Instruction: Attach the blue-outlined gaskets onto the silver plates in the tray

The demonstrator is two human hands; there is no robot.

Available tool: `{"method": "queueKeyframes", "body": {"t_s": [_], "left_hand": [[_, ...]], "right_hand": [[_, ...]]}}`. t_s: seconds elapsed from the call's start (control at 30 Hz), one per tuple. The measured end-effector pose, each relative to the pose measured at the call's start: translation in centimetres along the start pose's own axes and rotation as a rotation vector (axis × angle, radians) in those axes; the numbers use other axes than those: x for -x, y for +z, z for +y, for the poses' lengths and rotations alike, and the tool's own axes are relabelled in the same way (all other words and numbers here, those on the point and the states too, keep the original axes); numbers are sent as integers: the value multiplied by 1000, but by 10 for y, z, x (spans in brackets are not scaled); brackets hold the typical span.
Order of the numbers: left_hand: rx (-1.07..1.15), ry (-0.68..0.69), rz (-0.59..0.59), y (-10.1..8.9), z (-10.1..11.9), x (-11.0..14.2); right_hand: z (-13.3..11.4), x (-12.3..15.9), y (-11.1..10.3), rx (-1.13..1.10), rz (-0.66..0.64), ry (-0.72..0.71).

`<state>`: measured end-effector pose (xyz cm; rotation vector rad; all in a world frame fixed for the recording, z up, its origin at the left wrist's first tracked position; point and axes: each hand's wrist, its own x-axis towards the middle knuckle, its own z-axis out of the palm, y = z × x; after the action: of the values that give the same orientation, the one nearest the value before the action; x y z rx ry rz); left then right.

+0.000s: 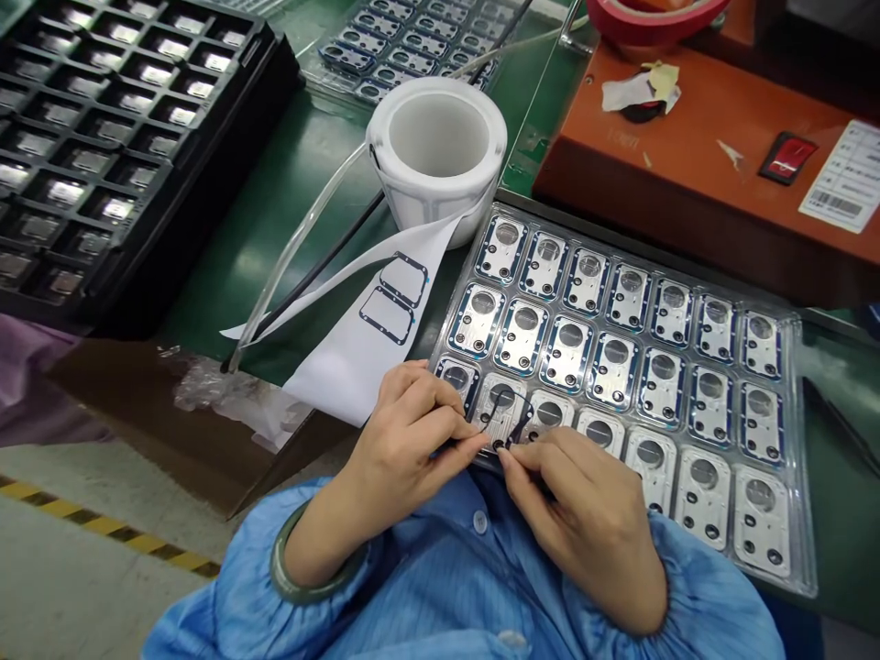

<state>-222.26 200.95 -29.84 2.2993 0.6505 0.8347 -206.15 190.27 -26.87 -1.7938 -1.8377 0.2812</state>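
My left hand (405, 440) and my right hand (577, 513) meet at the near edge of a clear tray (797, 449) that holds rows of small metal camera-frame plates. Both hands pinch a thin black gasket ring (507, 417) over a plate in the tray's front row (500, 412). The fingers of each hand are closed on the ring's lower edge. A white liner strip (357, 348) with two more black gasket rings (395, 298) runs from a white roll (436, 147) to just left of my left hand.
A black compartment tray (103, 137) with small parts fills the far left. An orange machine housing (687, 156) with a red switch (789, 158) stands at the back right. A clear tube (302, 238) and black cable cross the green mat. Crumpled plastic film (220, 394) lies at the table edge.
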Motion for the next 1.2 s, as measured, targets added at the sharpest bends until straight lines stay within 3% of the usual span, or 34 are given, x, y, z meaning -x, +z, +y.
{"method": "queueKeyframes", "body": {"t_s": [0.2,0.33,0.67,1.2], "left_hand": [[10,-65,-213,-14,4,-6],[-37,-110,-271,-17,7,-8],[-63,-158,-289,-15,8,-6],[-103,-149,-230,-10,10,-2]], "right_hand": [[1,0,-1,-4,-30,13],[1,-1,-2,-37,-62,58],[1,-3,-3,-2,-109,79],[-1,0,7,157,-18,31]]}}
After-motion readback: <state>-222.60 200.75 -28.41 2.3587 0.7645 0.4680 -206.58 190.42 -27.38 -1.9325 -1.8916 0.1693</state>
